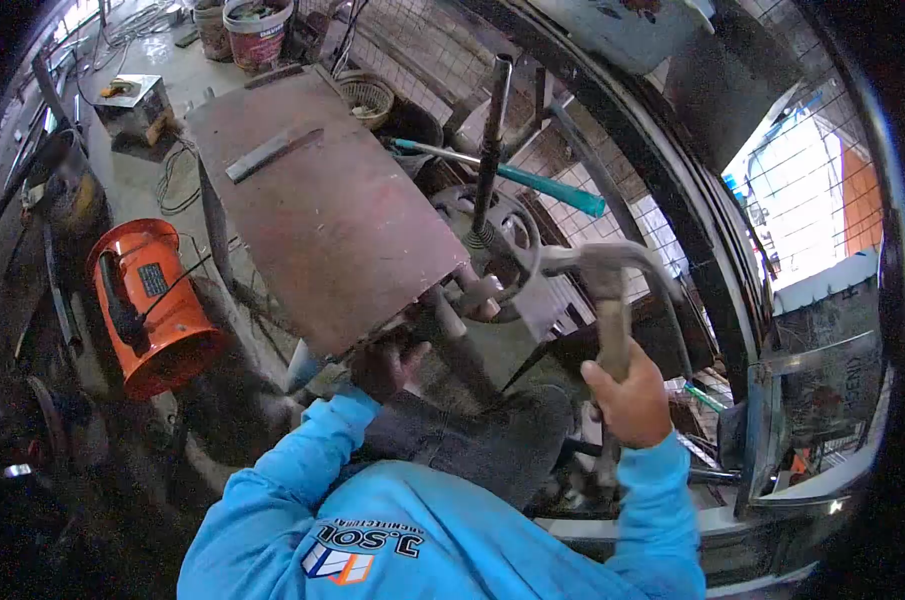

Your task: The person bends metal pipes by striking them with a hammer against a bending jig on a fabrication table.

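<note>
My right hand (628, 398) is wrapped round the wooden handle of a hammer (613, 318), raised upright on the right, its head blurred. My left hand (390, 368) is low at the near edge of a worn reddish-brown metal-topped bench (322, 215). Its fingers look curled, but shadow and the bench edge hide what they hold. Close to the bench's near right corner, short metal pipe ends (480, 290) stick out beside a spoked handwheel (520, 235). A flat metal bar (274, 154) lies on the bench top.
An orange portable blower (157, 305) stands on the floor at left. Behind it sits a metal box (135, 108), with buckets (257, 30) at the back. A green-handled pole (552, 188) and an upright dark rod (492, 140) rise past the bench. Metal framing (662, 160) crosses the right side.
</note>
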Tool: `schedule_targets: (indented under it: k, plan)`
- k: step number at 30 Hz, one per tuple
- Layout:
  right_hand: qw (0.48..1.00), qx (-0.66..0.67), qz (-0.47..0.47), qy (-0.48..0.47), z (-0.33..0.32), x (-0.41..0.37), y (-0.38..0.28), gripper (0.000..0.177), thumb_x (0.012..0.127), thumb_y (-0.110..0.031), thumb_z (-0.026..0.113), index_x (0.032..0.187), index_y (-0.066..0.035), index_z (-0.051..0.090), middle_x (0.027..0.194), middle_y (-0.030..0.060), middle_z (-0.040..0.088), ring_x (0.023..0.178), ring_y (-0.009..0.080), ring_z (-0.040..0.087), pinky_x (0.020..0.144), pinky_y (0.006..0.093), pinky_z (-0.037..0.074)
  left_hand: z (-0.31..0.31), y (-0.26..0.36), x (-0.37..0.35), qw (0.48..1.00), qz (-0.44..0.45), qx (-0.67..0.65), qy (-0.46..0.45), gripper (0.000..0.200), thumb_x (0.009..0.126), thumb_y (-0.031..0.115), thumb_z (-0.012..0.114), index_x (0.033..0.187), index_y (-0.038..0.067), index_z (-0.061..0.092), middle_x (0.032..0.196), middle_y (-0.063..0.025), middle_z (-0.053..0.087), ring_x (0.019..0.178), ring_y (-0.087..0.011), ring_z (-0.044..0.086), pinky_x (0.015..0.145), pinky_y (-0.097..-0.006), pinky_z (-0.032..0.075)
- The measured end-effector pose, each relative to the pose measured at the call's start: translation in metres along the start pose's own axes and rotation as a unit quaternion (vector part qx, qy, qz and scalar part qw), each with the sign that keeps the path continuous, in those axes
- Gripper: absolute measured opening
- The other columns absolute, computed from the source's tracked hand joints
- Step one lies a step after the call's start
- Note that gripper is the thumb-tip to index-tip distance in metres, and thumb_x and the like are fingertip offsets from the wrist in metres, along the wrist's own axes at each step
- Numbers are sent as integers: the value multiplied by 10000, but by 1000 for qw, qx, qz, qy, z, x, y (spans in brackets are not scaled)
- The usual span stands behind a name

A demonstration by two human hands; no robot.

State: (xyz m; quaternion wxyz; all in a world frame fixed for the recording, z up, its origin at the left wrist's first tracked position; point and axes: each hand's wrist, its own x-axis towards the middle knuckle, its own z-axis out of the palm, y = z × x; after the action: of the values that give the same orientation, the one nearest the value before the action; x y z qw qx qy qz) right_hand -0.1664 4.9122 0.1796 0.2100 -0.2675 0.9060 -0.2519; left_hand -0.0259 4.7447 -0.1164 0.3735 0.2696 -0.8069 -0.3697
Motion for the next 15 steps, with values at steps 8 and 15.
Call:
schedule_targets:
  k: [8, 15]
  plan:
    - [970, 201, -136, 31, -20, -56, -1, 236, 908, -235, 577, 978, -18, 517, 683, 46, 549, 554, 126, 540, 523, 288, 463, 10, 6, 3, 995, -3, 98, -22, 405, 821, 402, 642, 968, 26, 664, 942, -196, 664, 888, -375, 629, 808, -456, 499]
    - [827, 56, -362, 428, -83, -69, -24, 269, 903, -275, 565, 1031, -40, 546, 687, 62, 551, 581, 166, 533, 552, 310, 460, 7, 12, 4, 994, 2, 112, 16, 394, 778, 418, 691, 889, 41, 678, 887, -192, 670, 808, -380, 644, 779, -451, 516]
